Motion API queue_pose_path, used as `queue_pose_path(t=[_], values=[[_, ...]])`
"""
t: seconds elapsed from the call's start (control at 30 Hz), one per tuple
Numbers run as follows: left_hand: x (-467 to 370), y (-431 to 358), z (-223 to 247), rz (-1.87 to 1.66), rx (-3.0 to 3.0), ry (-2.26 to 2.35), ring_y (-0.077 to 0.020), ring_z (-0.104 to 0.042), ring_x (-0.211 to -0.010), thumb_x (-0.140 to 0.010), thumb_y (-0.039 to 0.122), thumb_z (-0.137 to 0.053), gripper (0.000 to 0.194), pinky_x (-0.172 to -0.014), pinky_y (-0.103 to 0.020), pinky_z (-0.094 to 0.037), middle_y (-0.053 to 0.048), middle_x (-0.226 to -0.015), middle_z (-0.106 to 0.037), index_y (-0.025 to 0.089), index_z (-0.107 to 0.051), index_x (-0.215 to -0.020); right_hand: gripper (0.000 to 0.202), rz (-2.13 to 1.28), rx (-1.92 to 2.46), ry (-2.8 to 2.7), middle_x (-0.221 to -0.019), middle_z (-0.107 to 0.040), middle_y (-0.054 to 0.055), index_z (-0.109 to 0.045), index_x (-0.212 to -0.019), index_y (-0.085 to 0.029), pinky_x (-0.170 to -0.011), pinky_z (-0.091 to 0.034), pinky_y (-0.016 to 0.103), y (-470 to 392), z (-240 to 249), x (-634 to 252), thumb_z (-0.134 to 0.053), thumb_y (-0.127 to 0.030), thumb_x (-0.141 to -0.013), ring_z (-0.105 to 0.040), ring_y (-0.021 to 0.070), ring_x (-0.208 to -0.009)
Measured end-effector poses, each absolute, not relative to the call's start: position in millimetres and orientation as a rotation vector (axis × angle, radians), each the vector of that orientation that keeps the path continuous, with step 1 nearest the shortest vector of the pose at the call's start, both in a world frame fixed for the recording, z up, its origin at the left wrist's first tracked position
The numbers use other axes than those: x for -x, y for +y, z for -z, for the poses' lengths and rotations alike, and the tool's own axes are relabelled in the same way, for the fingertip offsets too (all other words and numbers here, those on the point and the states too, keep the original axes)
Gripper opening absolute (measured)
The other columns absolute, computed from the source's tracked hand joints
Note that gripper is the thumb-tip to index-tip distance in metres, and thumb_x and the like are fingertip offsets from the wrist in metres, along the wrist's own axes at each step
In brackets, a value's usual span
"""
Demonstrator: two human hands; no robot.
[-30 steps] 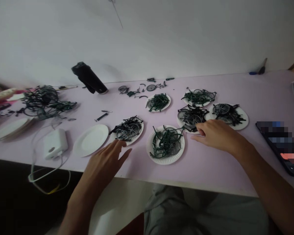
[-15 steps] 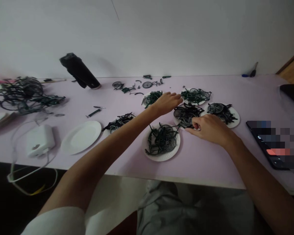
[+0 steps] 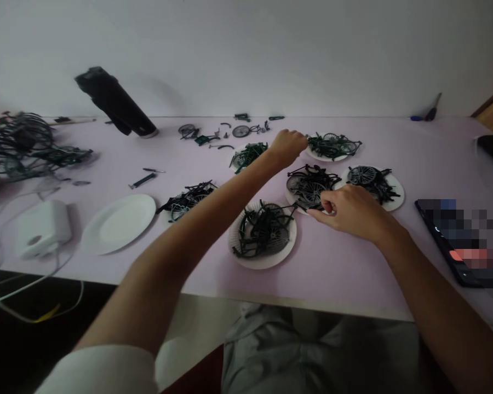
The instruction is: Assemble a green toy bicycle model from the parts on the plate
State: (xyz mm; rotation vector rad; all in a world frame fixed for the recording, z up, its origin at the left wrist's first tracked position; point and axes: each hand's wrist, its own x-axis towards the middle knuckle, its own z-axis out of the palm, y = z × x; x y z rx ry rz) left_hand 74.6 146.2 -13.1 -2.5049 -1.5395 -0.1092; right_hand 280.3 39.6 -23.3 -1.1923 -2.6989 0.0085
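My left hand is closed at the left edge of the back right paper plate, which bears dark green miniature bicycle parts; its fingertips are hidden. My right hand has curled fingers and its thumb at the front rim of the middle paper plate, closed on that rim. Black and grey parts are heaped on this plate. Another loaded plate lies just behind my right hand. In front of my left forearm stands a plate with dark wheels and frames.
Further left are a bare white plate, a white device with cables and a pile of miniature bicycles. A black cylinder leans near the wall. Loose parts lie at the back, and a phone at the right.
My left hand and the back right plate have moved slightly away, toward the wall and right. My right hand stays by the middle plate. The camera view has shifted slightly.
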Motion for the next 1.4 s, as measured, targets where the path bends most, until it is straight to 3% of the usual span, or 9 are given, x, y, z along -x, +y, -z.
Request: queue_pose_path(t=[0.13, 0.33, 0.5, 0.67, 0.83, 1.03, 1.2, 1.3, 1.4], values=[[-24, 94, 6, -0.113, 2.374, -1.568, -0.0255, -0.065, -0.095, -0.096, 0.011, -0.051, 0.016, -0.082, -0.037, -0.047, -0.013, -0.101, -0.069, 0.011, -0.066, -0.098, 0.040, 0.008, 1.166, -2.706, -0.055, -0.059, 0.002, -0.060, -0.067, -0.021, -0.058, -0.029, 0.030, 34, 21, -274, -0.057, -0.053, -0.091, -0.051, 0.0164, -0.053], [27, 49, 13, -0.324, 2.245, -1.719, -0.0263, -0.066, -0.081, -0.094, 0.017, -0.055, 0.014, -0.070, -0.034, -0.043, -0.015, -0.088, -0.071, 0.012, -0.066, -0.086, 0.040, 0.010, 1.105, -2.735, -0.058, -0.063, 0.003, -0.061, -0.069, -0.020, -0.058, -0.028, 0.030, 31, 26, -267, -0.054, -0.051, -0.094, -0.054, 0.0173, -0.055], [27, 74, 24, -0.252, 2.234, -1.728, -0.0270, -0.065, -0.087, -0.096, 0.014, -0.043, 0.024, -0.070, -0.032, -0.039, -0.019, -0.095, -0.071, 0.011, -0.066, -0.087, 0.041, 0.006, 1.086, -2.714, -0.058, -0.062, 0.002, -0.060, -0.068, -0.020, -0.059, -0.029, 0.030, 32, 32, -267, -0.053, -0.050, -0.095, -0.052, 0.0163, -0.055], [23, 98, 23, -0.188, 2.236, -1.729, -0.0276, -0.064, -0.094, -0.096, 0.013, -0.042, 0.023, -0.074, -0.034, -0.041, -0.020, -0.105, -0.070, 0.010, -0.065, -0.101, 0.041, 0.019, 1.122, -2.700, -0.058, -0.062, 0.002, -0.059, -0.068, -0.020, -0.060, -0.031, 0.029, 33, 31, -269, -0.053, -0.050, -0.094, -0.054, 0.0164, -0.056], [50, 43, 6, -0.157, 2.310, -1.662, -0.0240, -0.063, -0.108, -0.098, 0.025, -0.050, 0.022, -0.087, -0.034, -0.046, -0.010, -0.117, -0.069, 0.016, -0.062, -0.115, 0.041, 0.017, 1.111, -2.692, -0.058, -0.063, 0.002, -0.058, -0.067, -0.020, -0.060, -0.031, 0.030, 34, 29, -270, -0.053, -0.051, -0.095, -0.055, 0.0168, -0.056], [102, -103, 9, 0.210, 2.416, -1.445, -0.0179, -0.065, -0.078, -0.106, 0.044, -0.032, 0.036, -0.071, -0.034, -0.053, -0.003, -0.094, -0.071, 0.024, -0.061, -0.099, 0.041, -0.025, 1.012, -2.676, -0.058, -0.062, 0.001, -0.054, -0.065, -0.021, -0.057, -0.029, 0.029, 28, 29, -263, -0.051, -0.047, -0.097, -0.054, 0.0154, -0.054], [114, -151, 40, 0.174, 2.321, -1.459, -0.0251, -0.069, -0.092, -0.104, 0.021, -0.036, 0.022, -0.075, -0.040, -0.057, -0.010, -0.104, -0.070, 0.022, -0.058, -0.108, 0.040, -0.058, 0.977, -2.674, -0.058, -0.061, 0.000, -0.052, -0.065, -0.020, -0.056, -0.027, 0.029, 25, 32, -260, -0.051, -0.042, -0.098, -0.051, 0.0138, -0.052], [111, -145, 51, 0.120, 2.321, -1.518, -0.0247, -0.068, -0.088, -0.097, 0.006, -0.032, 0.031, -0.069, -0.036, -0.057, -0.015, -0.110, -0.067, 0.016, -0.056, -0.114, 0.041, -0.079, 0.995, -2.642, -0.057, -0.059, -0.001, -0.050, -0.064, -0.021, -0.057, -0.028, 0.029, 30, 35, -264, -0.053, -0.044, -0.097, -0.050, 0.0136, -0.052], [106, -126, 55, 0.088, 2.301, -1.550, -0.0250, -0.067, -0.090, -0.095, 0.003, -0.030, 0.033, -0.070, -0.035, -0.057, -0.017, -0.114, -0.066, 0.013, -0.054, -0.116, 0.041, -0.085, 1.020, -2.626, -0.057, -0.058, -0.001, -0.050, -0.064, -0.021, -0.057, -0.028, 0.028, 34, 36, -267, -0.052, -0.044, -0.097, -0.050, 0.0138, -0.053]])
